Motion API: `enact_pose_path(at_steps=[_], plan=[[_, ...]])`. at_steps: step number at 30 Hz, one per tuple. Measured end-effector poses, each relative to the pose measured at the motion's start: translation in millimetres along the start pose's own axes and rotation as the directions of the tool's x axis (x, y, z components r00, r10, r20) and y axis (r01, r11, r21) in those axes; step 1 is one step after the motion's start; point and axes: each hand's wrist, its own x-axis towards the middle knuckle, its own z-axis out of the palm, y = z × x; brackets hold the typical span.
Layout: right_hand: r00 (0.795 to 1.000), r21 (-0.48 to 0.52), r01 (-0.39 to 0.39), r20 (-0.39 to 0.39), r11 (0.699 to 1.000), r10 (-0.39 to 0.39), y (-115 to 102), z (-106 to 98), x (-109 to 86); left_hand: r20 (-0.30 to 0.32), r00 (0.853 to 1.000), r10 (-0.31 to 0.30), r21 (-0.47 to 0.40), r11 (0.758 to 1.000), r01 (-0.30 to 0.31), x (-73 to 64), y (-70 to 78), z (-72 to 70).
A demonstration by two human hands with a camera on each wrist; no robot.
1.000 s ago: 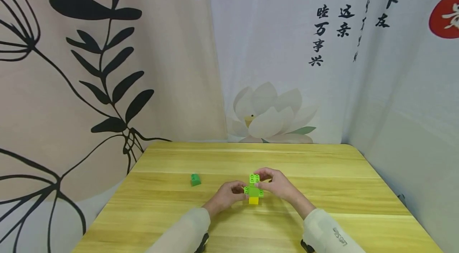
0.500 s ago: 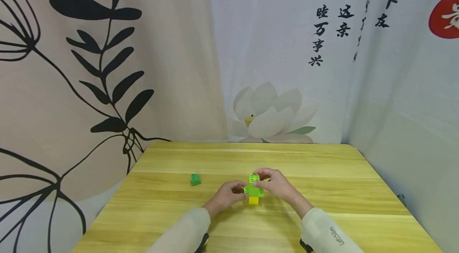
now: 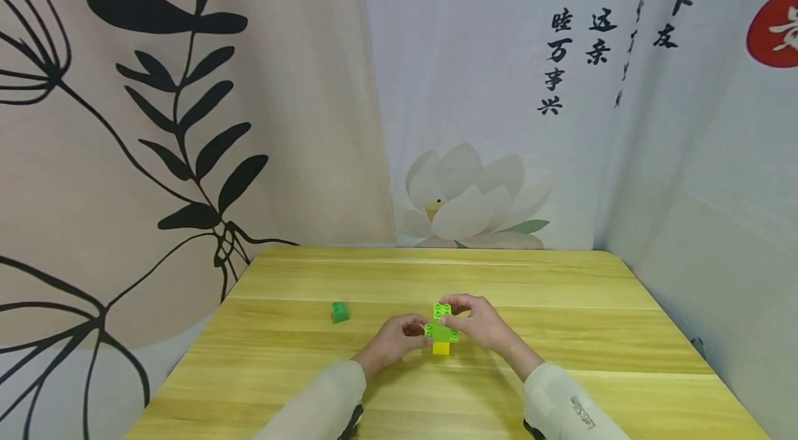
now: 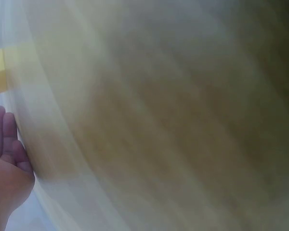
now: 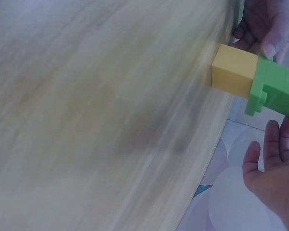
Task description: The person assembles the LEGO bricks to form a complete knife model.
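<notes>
A small stack of toy building bricks stands upright on the table before me. Its base is a yellow brick (image 3: 440,348), also visible in the right wrist view, where a green brick (image 5: 281,89) joins it. Wider than the base, the green middle layer (image 3: 441,334) shows a stud end on each side. A lime-green brick (image 3: 442,309) tops the stack. My left hand (image 3: 393,341) pinches the left end of the middle layer between thumb and fingers. From the right, my right hand (image 3: 481,322) grips the top brick, thumb in front and fingers behind it.
One loose dark green brick (image 3: 339,312) lies to the left of the stack, farther back than my left hand. The wooden table (image 3: 561,287) ends at a curtain (image 3: 324,114) behind it, with another hanging cloth along the right side.
My right thumb has shifted slightly left across the front of the top brick. The left hand and the stack have stayed in place.
</notes>
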Motion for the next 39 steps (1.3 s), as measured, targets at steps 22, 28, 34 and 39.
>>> enact_pose_path(at_steps=[22, 28, 34, 39], plan=[[1.000, 0.029, 0.008, 0.018, 1.000, -0.009, 1.9, 1.1, -2.0, 0.006, 1.000, -0.018, 0.005, 1.000, 0.018, -3.5, 3.4, -1.8], [1.000, 0.038, 0.006, 0.023, 0.999, -0.007, 2.0, 0.5, -2.2, 0.001, 1.000, -0.009, 0.000, 1.000, 0.009, -2.1, 2.2, -0.6], [1.000, 0.076, 0.000, 0.005, 0.997, 0.000, 2.1, 0.2, -3.9, -0.012, 1.000, 0.001, 0.007, 1.000, 0.000, -1.3, 0.9, 0.7], [0.999, 0.101, -0.029, -0.011, 0.994, 0.030, 3.5, -1.1, -5.1, -0.017, 1.000, -0.001, 0.006, 1.000, 0.002, -1.5, 2.0, 0.9]])
